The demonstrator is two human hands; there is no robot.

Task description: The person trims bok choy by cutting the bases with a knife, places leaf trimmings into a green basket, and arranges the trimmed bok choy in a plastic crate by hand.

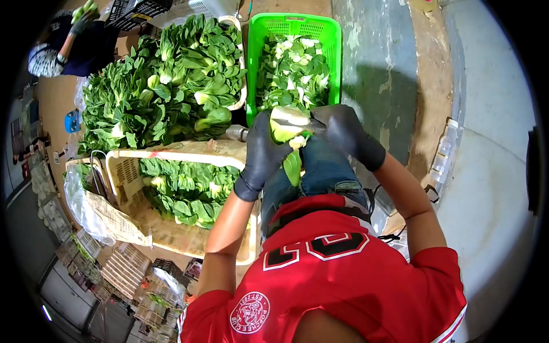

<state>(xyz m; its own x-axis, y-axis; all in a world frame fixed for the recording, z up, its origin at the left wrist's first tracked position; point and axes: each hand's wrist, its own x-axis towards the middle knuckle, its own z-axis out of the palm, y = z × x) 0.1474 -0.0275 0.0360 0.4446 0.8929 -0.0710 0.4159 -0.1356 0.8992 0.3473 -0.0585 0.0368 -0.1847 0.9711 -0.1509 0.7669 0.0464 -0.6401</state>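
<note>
My left hand [260, 151], in a black glove, is wrapped round a bok choy [282, 128] above my lap. The pale cut base of the bok choy faces up, and a loose green leaf [292, 167] hangs beneath it. My right hand [347, 136], also black-gloved, is closed on what looks like a small knife [316, 125], its blade against the right side of the bok choy. Most of the knife's handle is hidden in the glove. Just beyond both hands stands a bright green crate [335, 63] holding trimmed leaves and pale pieces [294, 71].
Whole bok choy [166, 80] are heaped on the left. Nearer me, a cream basket [183, 240] holds more bok choy [189, 191]. A plastic bottle [445, 151] lies by the right wall. At upper left a co-worker's gloved hand [82, 24] holds a green vegetable.
</note>
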